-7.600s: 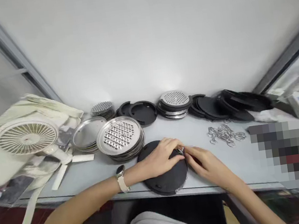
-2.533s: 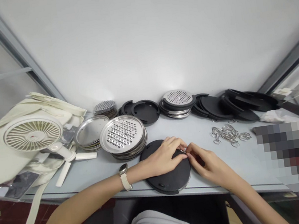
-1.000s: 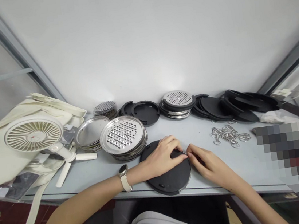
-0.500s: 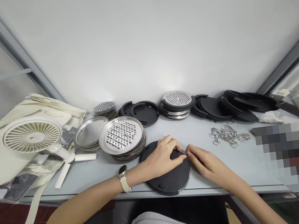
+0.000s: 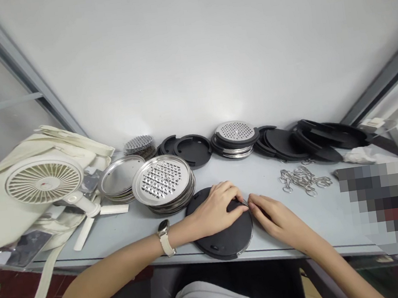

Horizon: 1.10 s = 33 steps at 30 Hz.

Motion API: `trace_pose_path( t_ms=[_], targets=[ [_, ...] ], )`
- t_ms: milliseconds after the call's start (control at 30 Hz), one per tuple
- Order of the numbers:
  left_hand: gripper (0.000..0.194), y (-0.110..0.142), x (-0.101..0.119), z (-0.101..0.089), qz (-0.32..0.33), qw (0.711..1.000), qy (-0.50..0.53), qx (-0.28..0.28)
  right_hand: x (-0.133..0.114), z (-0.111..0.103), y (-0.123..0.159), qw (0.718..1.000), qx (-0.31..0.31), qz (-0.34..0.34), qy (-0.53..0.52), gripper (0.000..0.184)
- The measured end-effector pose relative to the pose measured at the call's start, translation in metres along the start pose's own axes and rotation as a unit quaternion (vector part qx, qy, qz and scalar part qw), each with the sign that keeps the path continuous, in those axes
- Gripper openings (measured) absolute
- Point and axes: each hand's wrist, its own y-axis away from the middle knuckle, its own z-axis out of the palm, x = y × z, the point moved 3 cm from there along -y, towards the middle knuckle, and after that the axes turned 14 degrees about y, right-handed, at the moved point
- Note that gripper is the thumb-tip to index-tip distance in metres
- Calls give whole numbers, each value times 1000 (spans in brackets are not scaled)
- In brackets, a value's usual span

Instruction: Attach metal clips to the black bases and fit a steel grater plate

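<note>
Since 2.5 seconds ago, my left hand has drawn its index finger slightly away from my right hand. Half curled, the left rests on one black disc near the bench's front edge; its grip I cannot tell. The right pinches one metal piece, mostly hidden. One pixelated patch masks things rightward.

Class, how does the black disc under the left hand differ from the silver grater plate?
The black disc is dark and matte; the silver grater plate is shiny. The disc looks mostly smooth; the plate has rows of holes. The left hand partly covers the disc; the plate tops a stack. Both are round.
</note>
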Motion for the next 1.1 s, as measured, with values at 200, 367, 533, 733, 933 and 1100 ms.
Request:
trace_pose_path(
  t_ms=[200,367,533,733,933,1100],
  targets=[
    [9,0,2,0,20,1000,-8,-8,-1,-1,0,1000,-4,-14,2,23],
    [9,-1,1,2,19,1000,-18,-17,-1,-1,-1,1000,-5,-18,9,22],
    [11,0,1,4,31,998,-45,-35,0,1,-2,1000,-15,-19,-1,20],
    [13,0,-1,3,26,998,-54,-26,0,0,-2,1000,-13,-2,-26,22],
    [14,1,-2,4,23,999,-45,-15,-1,-1,-1,999,-9,8,-40,22],
    [17,0,-3,4,26,999,-34,-8,-1,-1,-1,999,-7,8,-42,23]
  ],
)
